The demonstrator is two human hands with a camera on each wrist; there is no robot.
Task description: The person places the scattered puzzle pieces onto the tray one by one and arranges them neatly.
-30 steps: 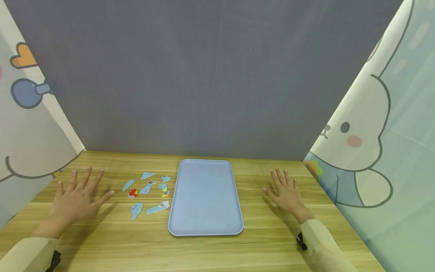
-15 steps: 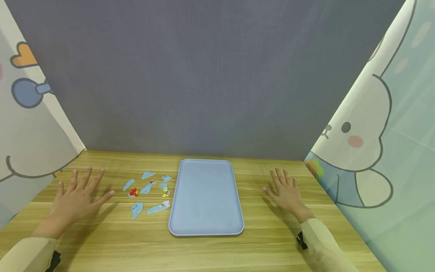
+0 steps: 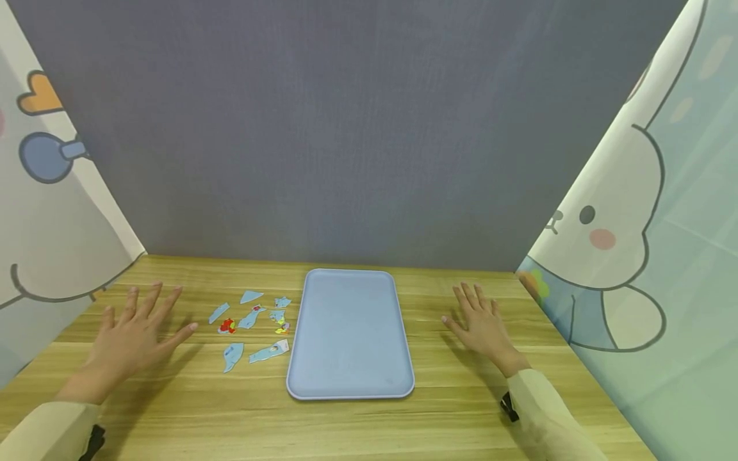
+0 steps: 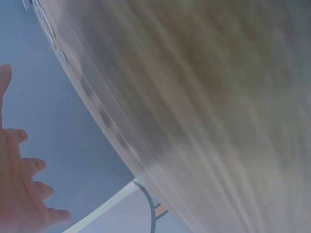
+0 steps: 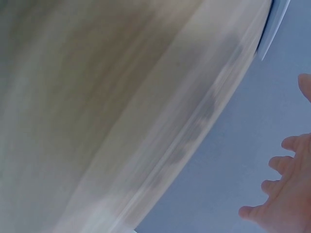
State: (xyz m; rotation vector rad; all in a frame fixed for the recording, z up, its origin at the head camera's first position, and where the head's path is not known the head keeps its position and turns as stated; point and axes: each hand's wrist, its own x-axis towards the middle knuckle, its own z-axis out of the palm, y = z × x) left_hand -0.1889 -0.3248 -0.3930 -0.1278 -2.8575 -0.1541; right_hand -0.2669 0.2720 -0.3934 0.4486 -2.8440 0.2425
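My left hand [image 3: 129,342] is spread with straight fingers at the left of the table, holding nothing. Just to its right lie several flat, irregular puzzle-like pieces, mostly light blue; among them are a red piece [image 3: 227,326], a long strip [image 3: 269,351] and a curved piece [image 3: 233,356]. A pale blue rectangular tray [image 3: 350,336] lies in the middle with nothing on it. Right of the tray, my right hand [image 3: 484,330] is likewise spread and holds nothing. Both wrist views show the hands, left [image 4: 19,189] and right [image 5: 286,189], raised off the wooden surface.
The wooden table [image 3: 346,429] ends at a dark grey upright panel [image 3: 357,134] behind. Cartoon-printed cloths flank it, one at the left [image 3: 57,211] and one with a rabbit at the right [image 3: 623,224].
Over the last half second my left hand has shifted slightly right and my right hand slightly left. The pieces and the tray stay where they were.
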